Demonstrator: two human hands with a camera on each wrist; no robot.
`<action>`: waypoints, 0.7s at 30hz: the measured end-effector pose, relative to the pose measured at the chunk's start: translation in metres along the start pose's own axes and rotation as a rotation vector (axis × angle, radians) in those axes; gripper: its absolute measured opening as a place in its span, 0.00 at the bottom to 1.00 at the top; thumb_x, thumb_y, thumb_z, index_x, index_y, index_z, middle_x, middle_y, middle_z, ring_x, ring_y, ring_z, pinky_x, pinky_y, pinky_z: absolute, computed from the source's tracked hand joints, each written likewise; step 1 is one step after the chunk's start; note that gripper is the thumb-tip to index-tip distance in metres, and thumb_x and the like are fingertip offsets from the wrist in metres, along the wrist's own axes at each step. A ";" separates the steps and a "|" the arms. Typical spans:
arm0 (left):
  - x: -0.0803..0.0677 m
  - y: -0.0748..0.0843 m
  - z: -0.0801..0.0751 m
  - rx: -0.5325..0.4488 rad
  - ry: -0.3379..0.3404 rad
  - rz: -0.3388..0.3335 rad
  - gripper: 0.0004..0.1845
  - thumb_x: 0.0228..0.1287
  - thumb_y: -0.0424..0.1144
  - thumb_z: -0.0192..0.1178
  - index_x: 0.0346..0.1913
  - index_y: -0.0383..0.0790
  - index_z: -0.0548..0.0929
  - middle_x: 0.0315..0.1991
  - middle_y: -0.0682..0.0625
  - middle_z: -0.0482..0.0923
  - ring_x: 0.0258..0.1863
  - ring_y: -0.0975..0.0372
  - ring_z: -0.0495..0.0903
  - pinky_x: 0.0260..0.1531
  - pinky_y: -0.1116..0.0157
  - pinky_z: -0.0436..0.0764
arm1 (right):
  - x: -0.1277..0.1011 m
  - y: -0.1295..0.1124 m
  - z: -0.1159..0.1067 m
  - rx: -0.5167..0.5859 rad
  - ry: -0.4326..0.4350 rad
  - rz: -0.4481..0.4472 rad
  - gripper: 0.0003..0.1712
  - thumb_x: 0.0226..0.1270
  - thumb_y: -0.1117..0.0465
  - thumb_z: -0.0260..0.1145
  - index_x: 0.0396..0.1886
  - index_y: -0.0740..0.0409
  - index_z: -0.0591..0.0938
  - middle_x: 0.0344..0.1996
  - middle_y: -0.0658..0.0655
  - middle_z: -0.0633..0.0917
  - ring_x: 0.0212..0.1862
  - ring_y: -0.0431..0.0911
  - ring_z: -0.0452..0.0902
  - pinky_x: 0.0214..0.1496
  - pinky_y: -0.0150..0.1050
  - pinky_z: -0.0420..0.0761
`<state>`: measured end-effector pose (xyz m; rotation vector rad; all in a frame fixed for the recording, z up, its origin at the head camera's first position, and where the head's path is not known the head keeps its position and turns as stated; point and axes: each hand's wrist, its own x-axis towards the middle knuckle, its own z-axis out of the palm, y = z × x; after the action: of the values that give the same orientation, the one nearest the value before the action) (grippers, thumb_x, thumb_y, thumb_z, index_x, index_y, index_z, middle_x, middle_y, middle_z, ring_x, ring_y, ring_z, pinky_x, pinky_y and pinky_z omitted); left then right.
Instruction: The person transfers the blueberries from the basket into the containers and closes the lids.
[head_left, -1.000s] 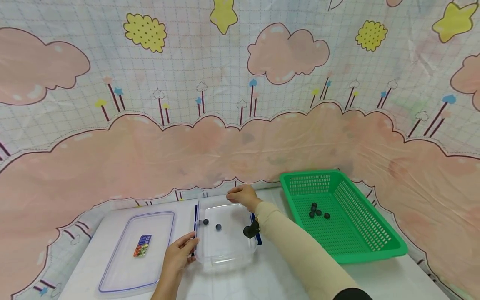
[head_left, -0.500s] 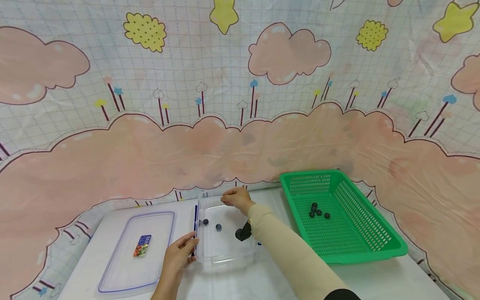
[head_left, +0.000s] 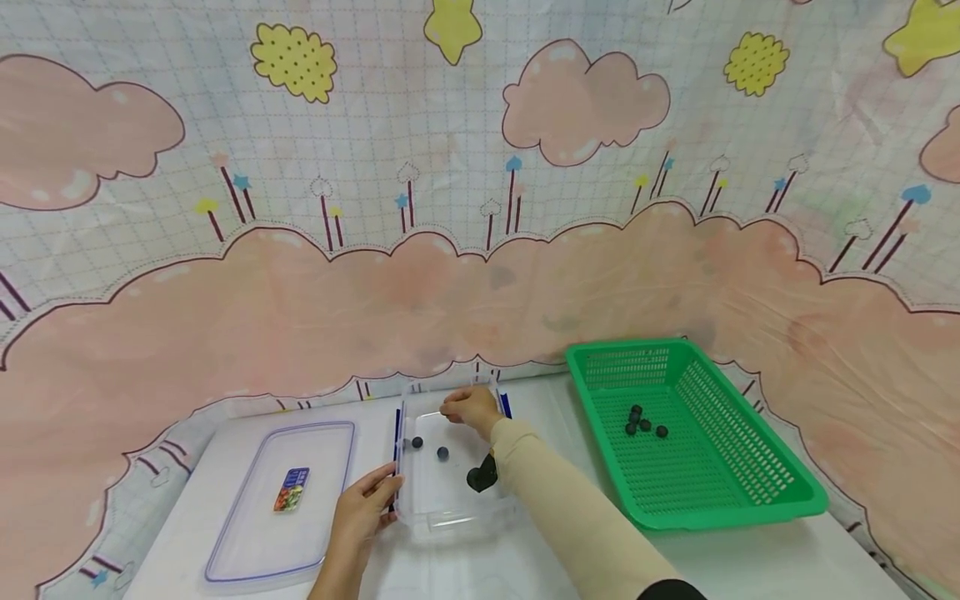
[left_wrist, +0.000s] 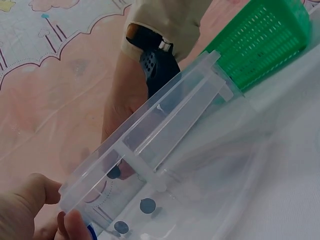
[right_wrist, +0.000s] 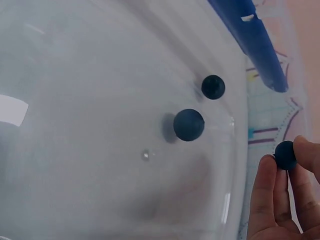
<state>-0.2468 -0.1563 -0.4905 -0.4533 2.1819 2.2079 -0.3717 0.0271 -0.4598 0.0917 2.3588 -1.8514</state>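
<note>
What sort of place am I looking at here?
Possibly an indoor tabletop work corner, though the room beyond is hidden: a wrinkled, cartoon-printed backdrop rises behind a white table, which bears a clear container and a green basket.

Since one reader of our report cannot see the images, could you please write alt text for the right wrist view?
A right hand pinches a small dark ball between thumb and fingers near the right edge. Two more dark balls lie inside a clear plastic box, with a blue clip at upper right.
</note>
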 end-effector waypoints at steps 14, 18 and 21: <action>-0.003 0.000 0.003 0.002 -0.001 -0.014 0.25 0.64 0.35 0.65 0.63 0.31 0.76 0.30 0.58 0.76 0.31 0.66 0.73 0.23 0.72 0.80 | 0.006 0.019 0.015 -0.070 0.041 0.025 0.09 0.59 0.62 0.73 0.38 0.61 0.87 0.32 0.54 0.88 0.31 0.40 0.83 0.47 0.38 0.83; -0.003 0.000 0.003 0.005 0.000 -0.011 0.25 0.64 0.35 0.64 0.63 0.31 0.76 0.30 0.58 0.76 0.32 0.65 0.73 0.23 0.72 0.80 | 0.007 0.019 0.016 -0.089 0.042 0.024 0.09 0.59 0.61 0.74 0.38 0.59 0.87 0.32 0.54 0.88 0.32 0.41 0.84 0.48 0.40 0.83; -0.003 0.000 0.002 0.003 0.003 -0.008 0.25 0.64 0.35 0.64 0.63 0.30 0.76 0.30 0.57 0.75 0.31 0.65 0.73 0.23 0.72 0.80 | 0.008 0.016 0.015 -0.096 0.032 0.008 0.09 0.60 0.60 0.73 0.39 0.58 0.87 0.34 0.53 0.88 0.35 0.42 0.85 0.50 0.41 0.83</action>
<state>-0.2443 -0.1540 -0.4897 -0.4647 2.1805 2.2009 -0.3766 0.0164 -0.4801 0.1202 2.4601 -1.7433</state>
